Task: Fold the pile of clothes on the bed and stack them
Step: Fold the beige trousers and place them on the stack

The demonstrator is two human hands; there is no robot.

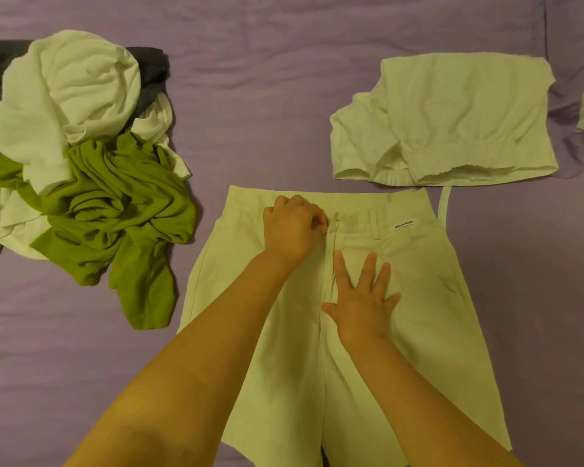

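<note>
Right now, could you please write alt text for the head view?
A person's left hand pinches the zip on pale shorts spread on a purple bed, while the right hand presses flat. An unfolded pile of clothes lies left, a folded white garment right.

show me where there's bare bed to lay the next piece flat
Bare sheet lies between the unfolded pile and the folded white stack, and beyond both. The near left corner is free too. The middle is crowded by the shorts.
</note>
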